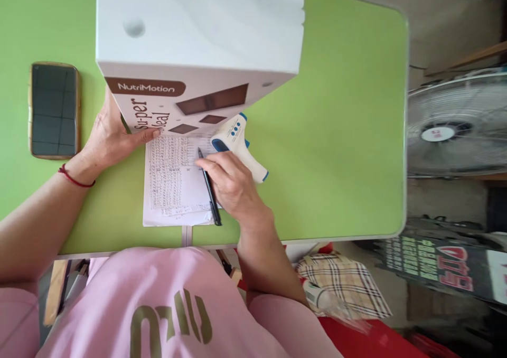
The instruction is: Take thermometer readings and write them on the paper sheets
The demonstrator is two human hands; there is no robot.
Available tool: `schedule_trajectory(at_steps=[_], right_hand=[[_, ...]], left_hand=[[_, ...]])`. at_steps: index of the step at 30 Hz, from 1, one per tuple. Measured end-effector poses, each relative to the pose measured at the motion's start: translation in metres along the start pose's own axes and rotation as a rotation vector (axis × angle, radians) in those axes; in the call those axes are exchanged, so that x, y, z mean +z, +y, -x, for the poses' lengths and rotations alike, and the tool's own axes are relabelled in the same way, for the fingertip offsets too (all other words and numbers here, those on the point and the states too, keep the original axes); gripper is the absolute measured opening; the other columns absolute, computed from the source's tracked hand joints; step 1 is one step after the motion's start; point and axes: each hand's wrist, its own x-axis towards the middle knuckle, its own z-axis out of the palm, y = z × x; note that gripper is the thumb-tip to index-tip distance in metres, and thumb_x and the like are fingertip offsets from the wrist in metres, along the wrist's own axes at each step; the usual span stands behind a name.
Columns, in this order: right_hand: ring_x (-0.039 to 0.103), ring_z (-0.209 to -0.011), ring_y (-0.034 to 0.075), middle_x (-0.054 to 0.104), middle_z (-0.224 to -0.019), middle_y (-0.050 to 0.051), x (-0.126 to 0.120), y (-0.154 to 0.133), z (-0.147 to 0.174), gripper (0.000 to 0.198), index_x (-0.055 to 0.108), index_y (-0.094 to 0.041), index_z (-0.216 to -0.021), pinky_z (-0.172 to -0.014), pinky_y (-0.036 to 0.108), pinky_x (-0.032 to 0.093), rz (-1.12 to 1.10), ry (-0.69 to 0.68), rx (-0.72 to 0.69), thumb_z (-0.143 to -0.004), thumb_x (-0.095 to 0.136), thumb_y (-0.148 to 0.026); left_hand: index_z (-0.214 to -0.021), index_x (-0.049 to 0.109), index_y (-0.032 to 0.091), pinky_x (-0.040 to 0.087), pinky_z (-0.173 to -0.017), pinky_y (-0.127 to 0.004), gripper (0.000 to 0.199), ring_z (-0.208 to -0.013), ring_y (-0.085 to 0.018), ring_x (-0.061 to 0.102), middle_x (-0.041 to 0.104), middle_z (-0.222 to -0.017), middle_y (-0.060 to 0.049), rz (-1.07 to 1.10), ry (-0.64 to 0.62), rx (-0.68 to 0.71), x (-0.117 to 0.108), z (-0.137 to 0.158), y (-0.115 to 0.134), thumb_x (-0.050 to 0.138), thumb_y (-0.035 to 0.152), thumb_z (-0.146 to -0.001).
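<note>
Fingers (pixel 208 163) of the right hand (pixel 233 186) were seen closed around a black pen (pixel 209 189), which was gripped near its tip. The pen's tip was pressed to a sheet of written paper (pixel 174 181), and its long axis was slanted from the tip at the far end down toward the person, the back end being pointed at the near table edge. The paper was laid flat on the green table (pixel 336 110). The left hand (pixel 109 136) was rested on the paper's far left corner, fingers together and flat, touching a white box (pixel 198 36). A white and blue thermometer gun (pixel 240 144) was lain just beyond the right hand. A phone (pixel 53 110) was placed well to the left.
</note>
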Motion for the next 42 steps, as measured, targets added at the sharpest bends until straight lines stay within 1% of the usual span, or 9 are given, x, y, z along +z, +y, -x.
schedule_trajectory(at_steps=[3, 7, 12, 18, 21, 23, 33, 38, 42], right_hand=[[0.061, -0.085, 0.019, 0.066, -0.095, 0.006, -0.002, 0.004, 0.003, 0.036, 0.068, -0.026, -0.117, -0.078, 0.037, 0.054, 0.046, 0.018, -0.009, -0.096, 0.044, -0.008], [0.058, -0.107, 0.031, 0.060, -0.116, 0.015, -0.011, 0.023, 0.013, 0.043, 0.060, -0.020, -0.129, -0.091, 0.050, 0.052, 0.226, 0.139, 0.328, -0.086, 0.063, -0.027], [0.061, -0.088, 0.029, 0.066, -0.097, 0.012, -0.014, 0.044, 0.024, 0.047, 0.064, -0.019, -0.116, -0.075, 0.045, 0.053, 0.165, -0.051, 0.637, -0.074, 0.069, -0.040], [0.058, -0.069, 0.017, 0.059, -0.081, 0.000, -0.021, 0.004, 0.005, 0.032, 0.060, -0.025, -0.105, -0.064, 0.032, 0.051, -0.502, 0.496, 0.559, -0.077, 0.066, -0.038], [0.056, -0.064, 0.016, 0.058, -0.076, -0.002, -0.015, -0.036, 0.002, 0.041, 0.056, -0.029, -0.115, -0.060, 0.033, 0.053, -1.022, 0.232, 0.404, -0.075, 0.066, -0.034], [0.056, -0.062, 0.016, 0.059, -0.074, -0.002, -0.004, -0.056, 0.003, 0.042, 0.058, -0.028, -0.114, -0.057, 0.032, 0.052, -1.130, 0.137, 0.440, -0.073, 0.068, -0.029], [0.050, -0.050, 0.012, 0.057, -0.060, -0.004, 0.024, -0.065, -0.002, 0.024, 0.061, -0.023, -0.084, -0.047, 0.028, 0.044, -1.201, 0.083, 0.791, -0.066, 0.067, -0.037], [0.049, -0.049, 0.012, 0.056, -0.057, -0.004, 0.027, -0.067, -0.001, 0.020, 0.058, -0.023, -0.075, -0.047, 0.029, 0.044, -1.203, 0.032, 0.786, -0.069, 0.067, -0.040], [0.051, -0.050, 0.013, 0.059, -0.058, -0.003, 0.027, -0.065, -0.004, 0.022, 0.062, -0.022, -0.079, -0.050, 0.029, 0.045, -1.189, 0.056, 0.771, -0.068, 0.069, -0.041]], left_hand=[[-0.110, 0.064, 0.023, 0.042, -0.113, -0.059, 0.068, -0.127, -0.035, 0.055, 0.068, -0.121, -0.005, 0.002, -0.011, -0.004, 0.000, -0.001, -0.001, 0.068, 0.082, -0.077], [-0.117, 0.062, 0.024, 0.048, -0.108, -0.056, 0.072, -0.124, -0.038, 0.058, 0.065, -0.125, -0.008, 0.054, 0.053, -0.021, 0.001, -0.001, 0.001, 0.073, 0.080, -0.074], [-0.120, 0.058, 0.020, 0.054, -0.093, -0.056, 0.081, -0.111, -0.039, 0.064, 0.067, -0.115, -0.013, 0.148, 0.135, -0.015, 0.007, 0.006, 0.006, 0.077, 0.079, -0.069], [-0.113, 0.058, 0.019, 0.059, -0.076, -0.052, 0.077, -0.095, -0.036, 0.069, 0.070, -0.106, -0.014, 0.197, 0.114, -0.067, 0.013, 0.022, 0.005, 0.077, 0.079, -0.068], [-0.112, 0.059, 0.020, 0.058, -0.067, -0.048, 0.077, -0.086, -0.035, 0.069, 0.071, -0.101, -0.012, 0.105, 0.123, -0.060, 0.010, 0.023, 0.003, 0.075, 0.081, -0.068], [-0.112, 0.059, 0.021, 0.057, -0.066, -0.047, 0.075, -0.084, -0.034, 0.069, 0.071, -0.099, -0.011, 0.085, 0.121, -0.068, 0.008, 0.023, 0.003, 0.072, 0.082, -0.070], [-0.123, 0.062, 0.023, 0.057, -0.081, -0.048, 0.069, -0.095, -0.035, 0.068, 0.071, -0.111, -0.009, 0.128, 0.044, 0.019, 0.005, 0.021, 0.007, 0.066, 0.078, -0.080], [-0.125, 0.059, 0.022, 0.054, -0.097, -0.054, 0.071, -0.112, -0.039, 0.064, 0.066, -0.121, -0.013, 0.147, 0.002, 0.083, 0.003, 0.021, 0.004, 0.071, 0.074, -0.078], [-0.130, 0.053, 0.020, 0.037, -0.116, -0.062, 0.084, -0.134, -0.045, 0.048, 0.057, -0.130, -0.019, 0.133, -0.033, 0.183, 0.005, 0.020, -0.004, 0.078, 0.074, -0.072]])
